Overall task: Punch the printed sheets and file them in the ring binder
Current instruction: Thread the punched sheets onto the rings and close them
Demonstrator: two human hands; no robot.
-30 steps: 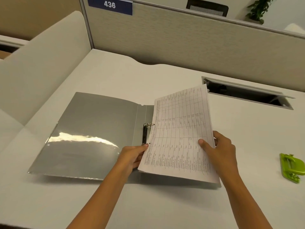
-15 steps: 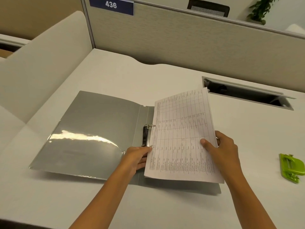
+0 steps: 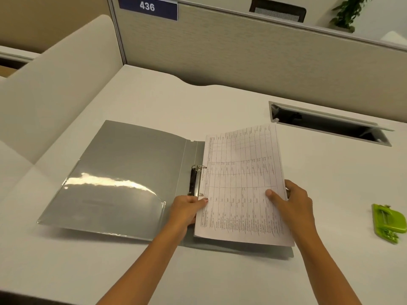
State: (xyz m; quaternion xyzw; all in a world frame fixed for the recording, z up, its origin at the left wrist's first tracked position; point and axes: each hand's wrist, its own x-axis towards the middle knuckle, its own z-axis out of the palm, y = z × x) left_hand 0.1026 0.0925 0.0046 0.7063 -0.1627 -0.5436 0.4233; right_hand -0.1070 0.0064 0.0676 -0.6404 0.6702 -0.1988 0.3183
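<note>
A grey ring binder [image 3: 123,177] lies open on the white desk, its metal ring mechanism [image 3: 196,180] at the spine. Printed sheets [image 3: 240,183] with a table on them rest over the binder's right half, their left edge at the rings. My left hand [image 3: 187,209] pinches the sheets' lower left edge beside the lower ring. My right hand [image 3: 293,203] holds the right edge, thumb on top. The binder's right cover is mostly hidden under the paper.
A green hole punch [image 3: 388,223] sits at the desk's right edge. A cable slot [image 3: 330,124] with a raised flap opens behind the sheets. Partition walls [image 3: 242,53] close the back and left, with a "436" sign [image 3: 147,7].
The sheets have come down and moved left, flatter over the binder's right half, with their punched edge now at the rings. Both hands kept their hold.
</note>
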